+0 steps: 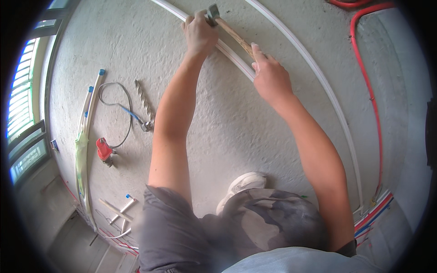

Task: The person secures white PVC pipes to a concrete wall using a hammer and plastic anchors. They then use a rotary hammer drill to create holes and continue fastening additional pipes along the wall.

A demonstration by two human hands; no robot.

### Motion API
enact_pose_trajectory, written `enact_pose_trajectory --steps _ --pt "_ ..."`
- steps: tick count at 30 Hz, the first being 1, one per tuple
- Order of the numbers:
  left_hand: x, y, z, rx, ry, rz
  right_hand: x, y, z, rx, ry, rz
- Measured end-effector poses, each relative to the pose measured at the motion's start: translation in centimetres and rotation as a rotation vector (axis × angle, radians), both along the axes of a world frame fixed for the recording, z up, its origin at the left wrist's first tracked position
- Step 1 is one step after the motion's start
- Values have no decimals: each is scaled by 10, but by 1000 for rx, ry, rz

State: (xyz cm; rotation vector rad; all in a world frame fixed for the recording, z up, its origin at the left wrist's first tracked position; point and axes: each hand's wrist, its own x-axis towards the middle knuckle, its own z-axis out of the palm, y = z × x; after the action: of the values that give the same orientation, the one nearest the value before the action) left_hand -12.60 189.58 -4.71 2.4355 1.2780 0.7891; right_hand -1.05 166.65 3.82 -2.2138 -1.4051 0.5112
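My right hand (pixel 271 76) is closed round the wooden handle of a hammer (pixel 234 36). The hammer's dark metal head lies at the far end, right beside the fingers of my left hand (pixel 200 35). Those fingers are curled together over a white pipe (pixel 236 58) that runs along the grey concrete floor. What they pinch, if anything, is hidden behind the hand. The pipe passes under my left hand and close by my right knuckles.
A second white pipe (pixel 314 66) curves along the right, with a red pipe (pixel 364 75) beyond it. To the left lie a corded red power tool (pixel 104 148), a long drill bit (pixel 144 98) and several white pipes (pixel 93 98). My white shoe (pixel 243 182) is below.
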Motion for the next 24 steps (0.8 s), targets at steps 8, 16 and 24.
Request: enact_pose_trajectory --steps 8,16,24 --pt "-30 -13 -24 -216 -623 -70 10 -3 1 579 25 45" --pt "-43 -7 -26 -74 -509 -1 -12 6 13 136 93 38" --pt "-7 -4 -56 -339 -546 -101 35 -8 34 -171 227 -51"
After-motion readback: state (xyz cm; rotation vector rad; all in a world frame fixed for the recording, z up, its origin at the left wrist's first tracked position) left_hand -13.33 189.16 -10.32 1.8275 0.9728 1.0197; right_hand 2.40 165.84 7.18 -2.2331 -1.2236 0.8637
